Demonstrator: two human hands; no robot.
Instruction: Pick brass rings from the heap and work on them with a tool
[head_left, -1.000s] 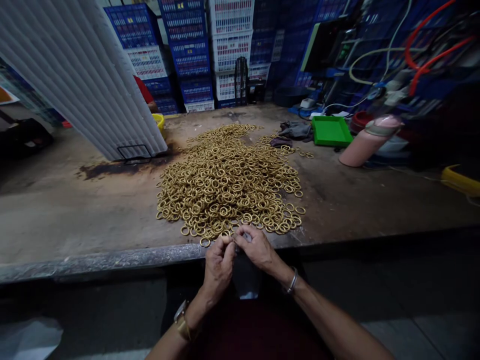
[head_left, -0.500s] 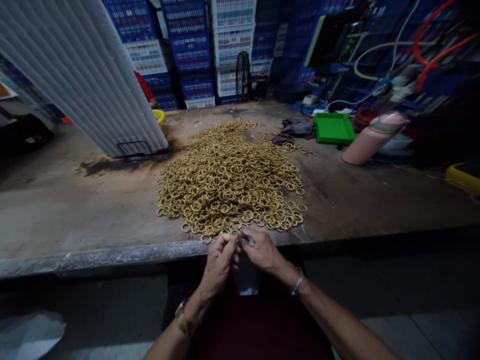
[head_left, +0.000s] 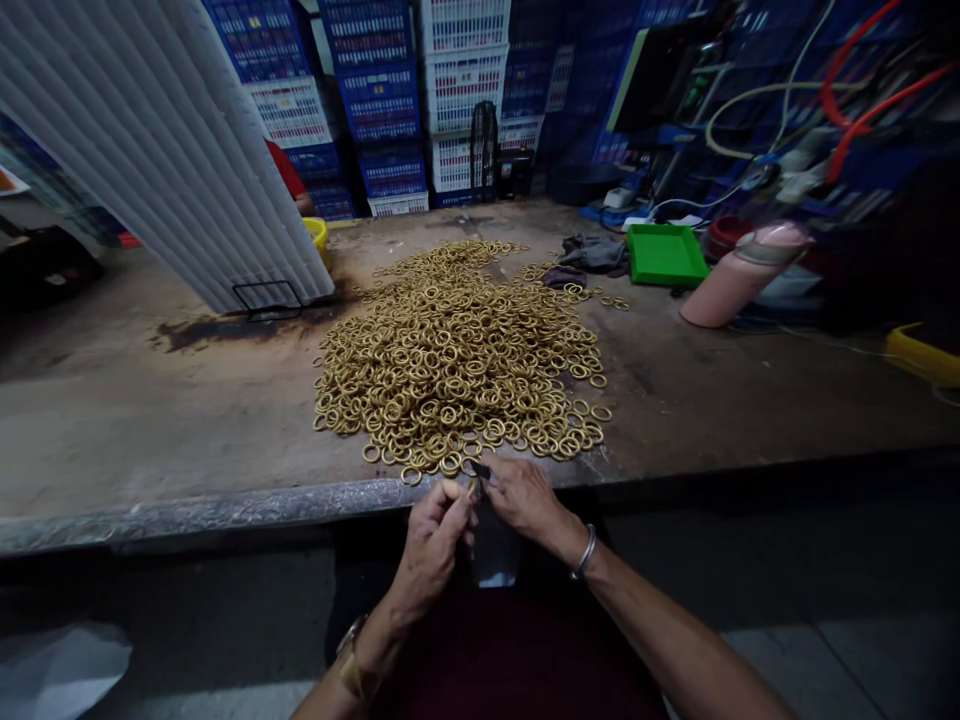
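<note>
A single head-worn camera looks forward and down across the near edge of a worn workbench, close above the wearer's left hand and right hand, the heap of brass rings mid-frame and stacked crates far behind.

Left hand and right hand meet, fingers pinched.

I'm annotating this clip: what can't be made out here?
Head view only.
The dark piece in the right hand: too small and dim to identify.
The left hand: its curled fingers hide any grip.
A red sleeve: its wearer hidden behind the white ribbed panel.
A yellow container: cut off by the right edge.
</note>
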